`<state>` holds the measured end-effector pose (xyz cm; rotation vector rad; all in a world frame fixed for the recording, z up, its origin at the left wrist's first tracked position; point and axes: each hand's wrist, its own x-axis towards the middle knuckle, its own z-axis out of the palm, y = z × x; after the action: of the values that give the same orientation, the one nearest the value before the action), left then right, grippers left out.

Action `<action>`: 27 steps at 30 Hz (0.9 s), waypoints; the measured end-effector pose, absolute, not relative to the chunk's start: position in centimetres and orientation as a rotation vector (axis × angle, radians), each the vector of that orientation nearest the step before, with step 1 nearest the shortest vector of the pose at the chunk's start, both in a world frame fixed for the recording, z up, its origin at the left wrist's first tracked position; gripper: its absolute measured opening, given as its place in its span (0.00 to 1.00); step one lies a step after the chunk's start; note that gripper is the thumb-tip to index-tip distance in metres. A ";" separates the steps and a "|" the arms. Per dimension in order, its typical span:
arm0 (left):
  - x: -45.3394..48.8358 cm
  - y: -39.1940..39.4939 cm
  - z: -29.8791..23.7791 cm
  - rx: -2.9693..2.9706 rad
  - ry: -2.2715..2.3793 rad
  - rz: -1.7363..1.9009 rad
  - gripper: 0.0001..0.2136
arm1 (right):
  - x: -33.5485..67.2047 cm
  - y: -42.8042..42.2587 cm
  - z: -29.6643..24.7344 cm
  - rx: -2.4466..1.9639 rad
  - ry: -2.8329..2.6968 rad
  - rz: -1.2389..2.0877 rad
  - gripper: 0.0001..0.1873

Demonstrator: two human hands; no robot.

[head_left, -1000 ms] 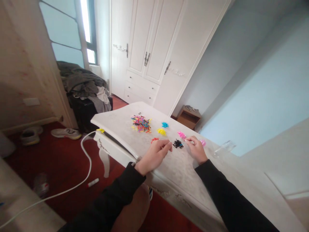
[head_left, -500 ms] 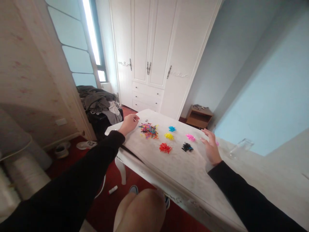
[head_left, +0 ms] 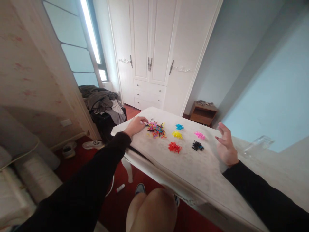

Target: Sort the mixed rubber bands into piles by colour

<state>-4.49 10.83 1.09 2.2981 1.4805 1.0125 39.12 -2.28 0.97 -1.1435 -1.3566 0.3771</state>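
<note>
On the white table [head_left: 178, 164] lies a mixed pile of short, thin coloured pieces [head_left: 156, 130]; they are too small to name. My left hand [head_left: 136, 125] reaches to the left edge of this pile with its fingers extended, and no held piece shows. Sorted by colour, small heaps lie to the right: blue [head_left: 179, 127], yellow [head_left: 177, 135], red [head_left: 175, 147], pink [head_left: 200, 135] and black [head_left: 198, 146]. Some blue shows among the black pieces. My right hand [head_left: 227, 146] is raised right of the black heap, thumb and fingers apart, nothing visible in it.
A clear glass vessel [head_left: 259, 145] lies tilted at the table's right. One small ring-like item [head_left: 152, 119] is behind the mixed pile. Beyond the table stand a white wardrobe [head_left: 149, 38] and a brown nightstand [head_left: 204, 112]. Clothes [head_left: 101, 100] are heaped at left.
My left hand has moved in to the mixed pile, its fingers straighter. My right hand has shifted right and risen, away from the pink and black heaps. The view has turned slightly.
</note>
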 end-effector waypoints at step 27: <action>-4.0 12.5 -0.9 2.322 1.520 1.099 0.24 | 25.8 -8.4 8.8 -0.768 -0.747 1.088 0.27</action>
<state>-3.99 12.49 -0.93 2.3221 1.5204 1.0987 25.84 -8.42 8.80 -0.7682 -0.7468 1.0879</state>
